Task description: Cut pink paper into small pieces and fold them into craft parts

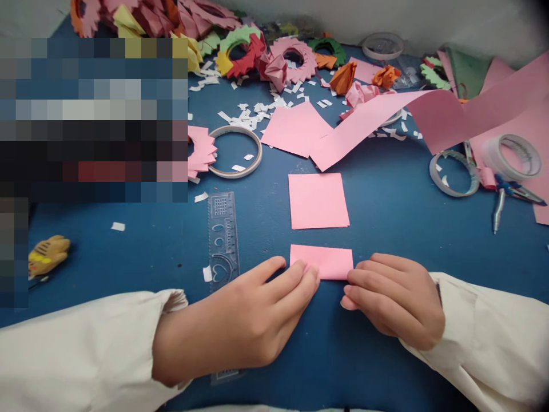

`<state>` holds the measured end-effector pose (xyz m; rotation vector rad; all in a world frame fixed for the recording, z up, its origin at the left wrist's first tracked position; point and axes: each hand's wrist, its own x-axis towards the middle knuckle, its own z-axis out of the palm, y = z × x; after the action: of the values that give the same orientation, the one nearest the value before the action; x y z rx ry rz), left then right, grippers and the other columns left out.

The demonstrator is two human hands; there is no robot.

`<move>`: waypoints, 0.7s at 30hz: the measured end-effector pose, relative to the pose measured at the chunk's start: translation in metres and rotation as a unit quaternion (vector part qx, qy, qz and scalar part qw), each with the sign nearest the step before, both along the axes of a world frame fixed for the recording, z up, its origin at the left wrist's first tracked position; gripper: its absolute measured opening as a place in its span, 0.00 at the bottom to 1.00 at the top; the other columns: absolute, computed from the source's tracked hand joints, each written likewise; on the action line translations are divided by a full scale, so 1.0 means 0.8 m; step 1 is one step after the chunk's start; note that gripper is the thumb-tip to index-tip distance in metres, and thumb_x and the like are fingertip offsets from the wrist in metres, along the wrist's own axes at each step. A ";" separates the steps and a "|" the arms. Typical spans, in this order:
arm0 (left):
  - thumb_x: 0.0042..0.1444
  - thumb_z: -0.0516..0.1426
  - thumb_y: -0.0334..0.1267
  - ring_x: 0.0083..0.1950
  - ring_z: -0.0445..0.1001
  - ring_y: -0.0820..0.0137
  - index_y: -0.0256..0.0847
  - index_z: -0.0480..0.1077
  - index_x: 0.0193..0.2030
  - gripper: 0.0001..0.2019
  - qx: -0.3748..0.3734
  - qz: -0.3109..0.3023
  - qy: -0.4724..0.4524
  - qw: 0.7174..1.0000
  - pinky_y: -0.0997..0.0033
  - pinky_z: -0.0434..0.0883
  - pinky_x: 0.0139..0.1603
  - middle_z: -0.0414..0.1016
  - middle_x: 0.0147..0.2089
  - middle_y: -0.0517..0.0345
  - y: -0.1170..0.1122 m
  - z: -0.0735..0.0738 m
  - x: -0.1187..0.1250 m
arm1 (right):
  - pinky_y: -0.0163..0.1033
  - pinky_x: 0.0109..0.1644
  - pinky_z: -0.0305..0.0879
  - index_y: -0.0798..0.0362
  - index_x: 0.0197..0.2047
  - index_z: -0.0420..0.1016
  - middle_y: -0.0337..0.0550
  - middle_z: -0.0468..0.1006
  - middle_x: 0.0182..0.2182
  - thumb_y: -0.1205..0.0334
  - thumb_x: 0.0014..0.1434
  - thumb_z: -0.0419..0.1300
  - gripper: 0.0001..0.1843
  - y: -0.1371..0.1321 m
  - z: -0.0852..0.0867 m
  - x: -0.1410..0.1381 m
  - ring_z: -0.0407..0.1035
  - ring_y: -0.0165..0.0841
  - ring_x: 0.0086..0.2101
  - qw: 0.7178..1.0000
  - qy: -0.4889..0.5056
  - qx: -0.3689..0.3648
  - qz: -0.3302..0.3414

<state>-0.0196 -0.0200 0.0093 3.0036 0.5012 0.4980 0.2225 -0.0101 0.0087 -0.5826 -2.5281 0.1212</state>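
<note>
- Folded pink paper square (321, 262): light, thin, likely creases easily, slides on blue table (386, 200).
- Left hand (240, 320) fingers together, pressing its left edge.
- Right hand (394, 300) fingers curled, pinning right edge.
- Best held at edges.

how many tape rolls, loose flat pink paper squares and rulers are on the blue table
tape rolls: 4, at and
flat pink paper squares: 2, at and
clear ruler: 1
folded pink paper, pinned by left hand and right hand: 1
total: 8
</note>
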 end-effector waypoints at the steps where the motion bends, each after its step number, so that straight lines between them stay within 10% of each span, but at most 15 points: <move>1: 0.61 0.45 0.25 0.51 0.71 0.55 0.25 0.73 0.47 0.17 -0.001 0.000 0.000 1.000 0.58 0.69 0.45 0.72 0.52 0.38 0.000 0.000 0.000 | 0.38 0.29 0.56 0.57 0.31 0.64 0.40 0.71 0.22 0.69 0.60 0.57 0.06 -0.001 -0.001 0.000 0.64 0.28 0.26 1.000 0.002 -0.006 0.007; 8: 0.61 0.46 0.25 0.51 0.71 0.55 0.25 0.72 0.47 0.16 -0.001 -0.002 0.005 1.000 0.56 0.68 0.47 0.72 0.53 0.38 0.000 -0.001 0.000 | 0.40 0.28 0.50 0.53 0.25 0.60 0.38 0.64 0.19 0.59 0.63 0.54 0.16 -0.005 -0.005 0.006 0.58 0.29 0.23 1.000 -0.017 -0.006 0.023; 12: 0.61 0.45 0.25 0.51 0.71 0.55 0.24 0.72 0.47 0.16 -0.004 -0.005 0.003 1.000 0.57 0.68 0.46 0.72 0.53 0.38 -0.001 -0.002 -0.001 | 0.38 0.28 0.52 0.58 0.35 0.69 0.38 0.68 0.21 0.67 0.59 0.58 0.03 -0.003 -0.005 0.004 0.59 0.27 0.24 0.999 -0.044 0.005 0.024; 21: 0.62 0.44 0.25 0.53 0.70 0.55 0.24 0.71 0.50 0.17 0.001 -0.001 0.003 1.000 0.57 0.69 0.47 0.72 0.54 0.38 -0.002 -0.001 -0.001 | 0.40 0.25 0.49 0.65 0.43 0.71 0.40 0.69 0.22 0.60 0.61 0.57 0.15 -0.007 -0.014 0.001 0.59 0.28 0.23 0.999 -0.040 0.018 0.018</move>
<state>-0.0207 -0.0214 0.0083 3.0081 0.4975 0.4899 0.2236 -0.0153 -0.0028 -0.5372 -2.6131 0.0658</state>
